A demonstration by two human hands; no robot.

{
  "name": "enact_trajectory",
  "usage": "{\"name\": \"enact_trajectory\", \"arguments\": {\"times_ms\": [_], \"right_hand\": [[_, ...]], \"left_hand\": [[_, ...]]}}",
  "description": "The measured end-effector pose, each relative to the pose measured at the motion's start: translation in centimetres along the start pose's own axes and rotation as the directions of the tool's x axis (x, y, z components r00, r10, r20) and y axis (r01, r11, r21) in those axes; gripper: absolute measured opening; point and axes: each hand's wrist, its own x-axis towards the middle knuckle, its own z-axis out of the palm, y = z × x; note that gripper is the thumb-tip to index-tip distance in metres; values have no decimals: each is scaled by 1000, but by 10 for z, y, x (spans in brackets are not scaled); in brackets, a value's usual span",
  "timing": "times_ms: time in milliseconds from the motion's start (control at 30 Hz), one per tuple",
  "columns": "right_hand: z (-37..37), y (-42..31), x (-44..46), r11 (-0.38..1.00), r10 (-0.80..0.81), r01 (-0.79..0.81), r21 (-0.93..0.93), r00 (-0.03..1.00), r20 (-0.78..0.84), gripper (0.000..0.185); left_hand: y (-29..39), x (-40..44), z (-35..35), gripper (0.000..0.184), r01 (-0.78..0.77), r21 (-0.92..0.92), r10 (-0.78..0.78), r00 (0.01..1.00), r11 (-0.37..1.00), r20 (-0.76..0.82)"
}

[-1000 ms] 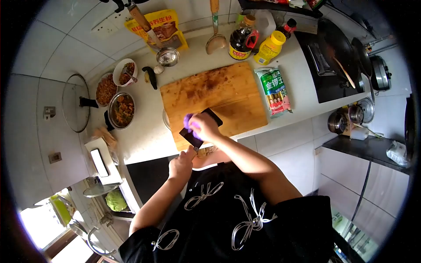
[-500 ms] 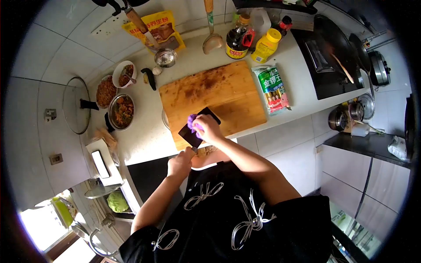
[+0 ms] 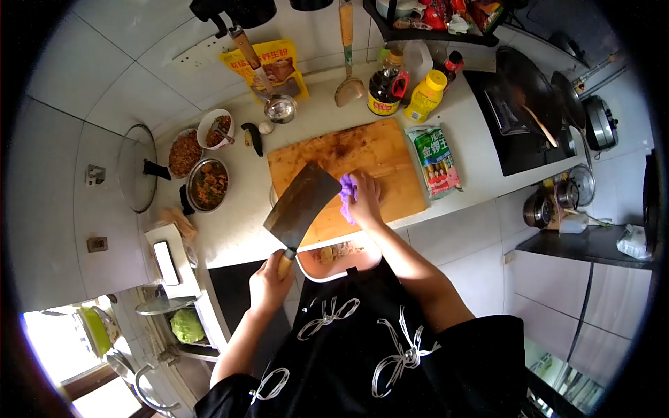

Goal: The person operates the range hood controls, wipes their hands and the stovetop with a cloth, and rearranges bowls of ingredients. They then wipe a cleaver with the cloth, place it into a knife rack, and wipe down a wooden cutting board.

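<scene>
My left hand (image 3: pixel 268 284) is wrapped round the wooden handle of a broad cleaver (image 3: pixel 301 205). The dark blade is raised, its flat side showing, in front of the wooden cutting board (image 3: pixel 390 157). My right hand (image 3: pixel 365 200) bunches a purple cloth (image 3: pixel 348 197) just right of the blade, over the board's front part. Whether the cloth touches the blade I cannot tell. Dark stains mark the board's far half. Below its front edge, against my body, sits a pinkish bin (image 3: pixel 327 268) with scraps inside.
Left of the board stand a pan of cooked food (image 3: pixel 209 184), a white bowl (image 3: pixel 216 129) and a dish of minced food (image 3: pixel 185 153). A sausage packet (image 3: pixel 435 160), a soy sauce bottle (image 3: pixel 385 87) and a yellow bottle (image 3: pixel 426 96) stand right and behind. A wok (image 3: pixel 523 87) rests on the stove.
The cleaver has turned up and away from the board, showing its broad side. My right hand and the cloth have moved right, off the middle of the blade. The bin now shows more.
</scene>
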Motion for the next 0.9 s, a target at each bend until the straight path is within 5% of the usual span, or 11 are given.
{"name": "enact_trajectory", "arguments": {"times_ms": [33, 67, 100, 133, 233, 333, 433, 500, 567, 700, 900], "right_hand": [[-9, -12, -7, 997, 30, -32, 70, 999, 32, 38], [-8, -6, -14, 850, 10, -149, 505, 964, 267, 40], [-30, -31, -17, 764, -45, -331, 554, 830, 557, 37], [-52, -57, -20, 706, -95, -517, 484, 608, 788, 43], [-106, -137, -40, 587, -253, -490, 644, 645, 721, 54], [-115, -160, -56, 689, -267, -331, 645, 712, 650, 64], [-120, -178, -69, 744, -214, -139, 654, 877, 430, 45], [-105, -165, -73, 543, -83, -259, 799, 930, 358, 28], [-121, -164, -73, 491, -46, -278, 826, 938, 343, 25], [-151, -163, -82, 573, -2, -143, 807, 984, 176, 18], [-206, -153, -49, 865, -75, -15, 501, 985, 159, 22]], "left_hand": [[6, 5, 2, 37, 37, -51, -36, 999, 998, 8], [17, 8, 1, 34, 115, -171, -108, 993, 979, 51], [7, 10, 12, 30, 15, -264, -11, 1000, 965, 15], [13, 13, 10, 28, 211, -580, -122, 974, 786, 188], [30, 16, 11, 27, 406, -882, -68, 913, 241, 402], [33, 13, 9, 35, 272, -910, 58, 951, 314, 304], [40, 14, 16, 52, -387, -488, 362, 920, 782, -148], [49, 8, 4, 73, -355, -384, 380, 925, 852, -11], [55, 2, -13, 80, -321, -297, 380, 909, 899, 170], [59, 21, -35, 26, -656, -352, 589, 755, 667, -288], [124, 50, -52, 59, -679, -170, 625, 727, 714, -283]]}}
